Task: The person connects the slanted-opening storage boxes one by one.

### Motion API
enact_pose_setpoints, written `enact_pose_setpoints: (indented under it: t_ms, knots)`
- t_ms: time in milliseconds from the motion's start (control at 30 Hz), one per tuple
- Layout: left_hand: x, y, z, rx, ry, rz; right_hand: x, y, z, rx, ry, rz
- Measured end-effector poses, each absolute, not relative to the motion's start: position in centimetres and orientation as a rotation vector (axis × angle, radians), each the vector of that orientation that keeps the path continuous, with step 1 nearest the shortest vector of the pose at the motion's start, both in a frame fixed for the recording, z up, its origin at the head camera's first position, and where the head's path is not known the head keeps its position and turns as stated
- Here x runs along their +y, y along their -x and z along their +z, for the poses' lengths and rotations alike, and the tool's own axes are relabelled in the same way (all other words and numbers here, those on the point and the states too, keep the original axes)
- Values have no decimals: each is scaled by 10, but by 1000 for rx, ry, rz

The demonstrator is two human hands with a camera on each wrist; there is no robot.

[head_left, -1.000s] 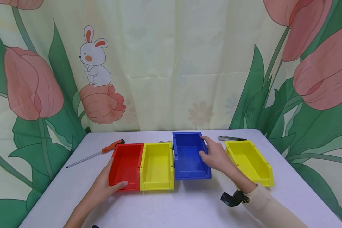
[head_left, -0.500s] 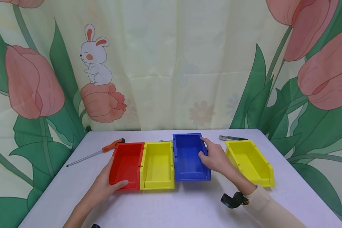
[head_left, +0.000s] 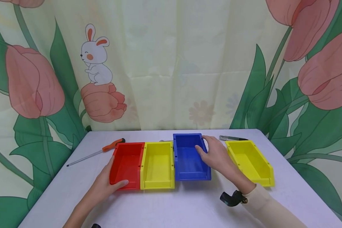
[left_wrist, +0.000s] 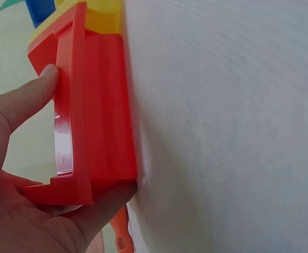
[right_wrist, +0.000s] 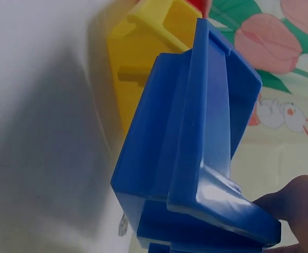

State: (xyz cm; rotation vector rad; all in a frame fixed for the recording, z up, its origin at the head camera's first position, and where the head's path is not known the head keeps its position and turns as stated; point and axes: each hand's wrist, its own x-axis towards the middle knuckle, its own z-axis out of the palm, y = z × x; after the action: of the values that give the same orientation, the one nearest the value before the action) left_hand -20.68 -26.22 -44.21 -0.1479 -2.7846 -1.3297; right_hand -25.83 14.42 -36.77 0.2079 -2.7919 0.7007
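Note:
My left hand grips the near left corner of a red plastic storage bin, thumb over its front lip and fingers along its outer side. Flush against the red bin's right side stands a yellow bin. My right hand holds a blue bin by its right wall, thumb inside and fingers outside, mostly hidden. The blue bin is tilted and raised off the table beside the yellow bin, its shadow falling on the cloth below.
A second yellow bin sits angled to the right of my right hand. Behind it lies a utility knife. An orange-handled screwdriver lies at the left, and a small metal item shows behind the middle yellow bin. A printed curtain hangs behind the table.
The blue bin has come down slightly. My right thumb has shifted further inward over the blue bin's wall. My left hand and the red bin stay in place.

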Motion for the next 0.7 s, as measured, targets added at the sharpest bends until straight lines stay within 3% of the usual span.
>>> enact_pose_setpoints:
  t_ms: [700]
  knots:
    - [-261, 205, -440, -2776, 180, -1311, 107, 268, -353, -2915, -698, 975]
